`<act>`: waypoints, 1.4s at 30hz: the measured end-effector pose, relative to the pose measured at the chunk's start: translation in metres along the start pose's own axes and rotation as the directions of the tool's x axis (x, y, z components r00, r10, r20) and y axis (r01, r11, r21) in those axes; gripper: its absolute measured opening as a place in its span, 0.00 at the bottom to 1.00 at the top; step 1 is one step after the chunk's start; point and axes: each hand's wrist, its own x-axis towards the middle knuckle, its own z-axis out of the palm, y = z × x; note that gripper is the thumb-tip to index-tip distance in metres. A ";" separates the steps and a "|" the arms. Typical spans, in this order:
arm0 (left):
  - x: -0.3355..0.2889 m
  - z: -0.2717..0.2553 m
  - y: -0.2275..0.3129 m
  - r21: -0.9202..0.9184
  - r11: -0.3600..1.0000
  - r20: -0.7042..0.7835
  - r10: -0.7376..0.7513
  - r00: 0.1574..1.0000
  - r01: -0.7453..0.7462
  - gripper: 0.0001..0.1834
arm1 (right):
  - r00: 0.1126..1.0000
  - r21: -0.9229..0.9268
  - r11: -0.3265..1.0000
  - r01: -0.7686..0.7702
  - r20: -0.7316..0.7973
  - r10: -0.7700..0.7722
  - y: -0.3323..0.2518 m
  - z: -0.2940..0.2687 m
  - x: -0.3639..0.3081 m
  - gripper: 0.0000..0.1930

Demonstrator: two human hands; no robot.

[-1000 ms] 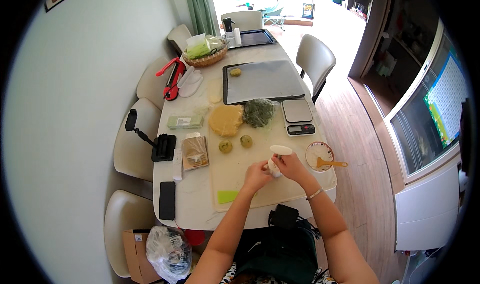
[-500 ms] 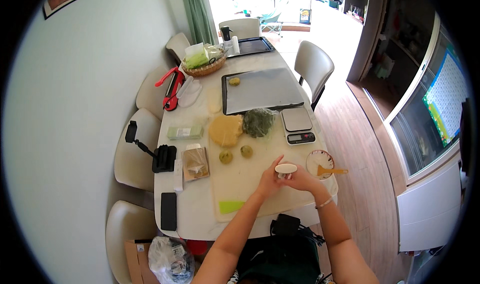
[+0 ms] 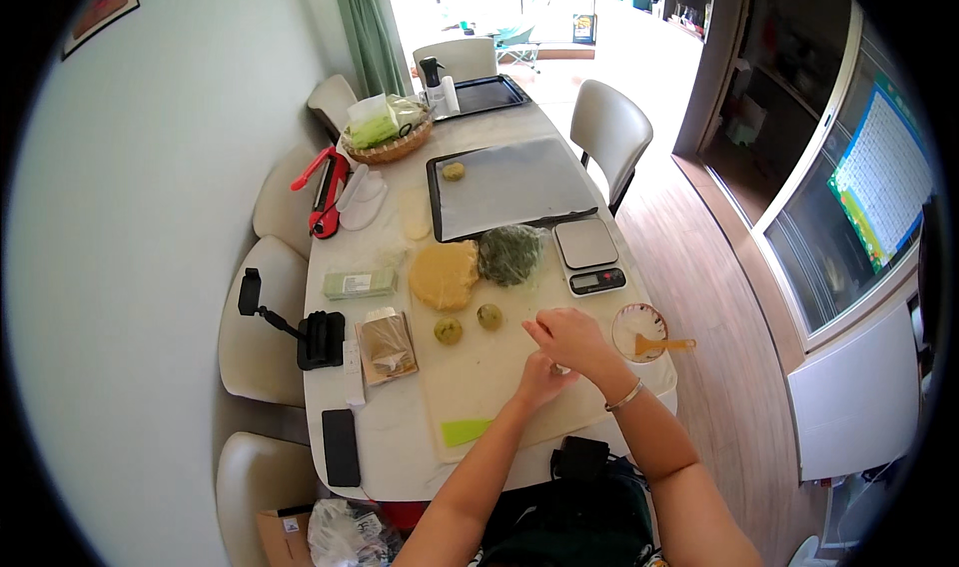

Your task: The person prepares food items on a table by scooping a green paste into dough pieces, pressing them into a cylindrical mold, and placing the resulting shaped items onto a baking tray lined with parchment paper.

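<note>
Over the right part of the cream mat [image 3: 479, 387], my two hands are together. My left hand [image 3: 540, 380] is underneath, closed around a small white press mould [image 3: 559, 369], mostly hidden. My right hand [image 3: 574, 339] lies across the top, fingers bent together and pointing left; what is under its palm cannot be seen. Two greenish-brown dough balls, a left one [image 3: 448, 330] and a right one [image 3: 489, 316], rest on the mat left of my hands. Behind them sit a flat yellow dough mass [image 3: 445, 274] and a dark green dough lump [image 3: 511, 254] under clear plastic.
Right of my hands stands a bowl [image 3: 621, 319] with an orange-handled tool [image 3: 667, 344]. Behind is a kitchen scale [image 3: 587, 244], with a paper-lined tray [image 3: 519, 187] holding a shaped piece [image 3: 454, 171]. A green scraper [image 3: 466, 432], phone [image 3: 341, 448] and phone stand [image 3: 320, 339] are nearer left.
My right hand has moved from beside the white mould to over it and my left hand, hiding its oval top. My left hand has turned and dropped lower. The whole view has shifted slightly.
</note>
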 end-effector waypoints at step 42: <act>0.003 0.003 -0.004 0.137 0.990 -0.065 0.050 0.997 -0.041 0.09 | 0.971 -0.014 1.000 0.000 0.237 0.004 0.014 0.018 0.023 0.25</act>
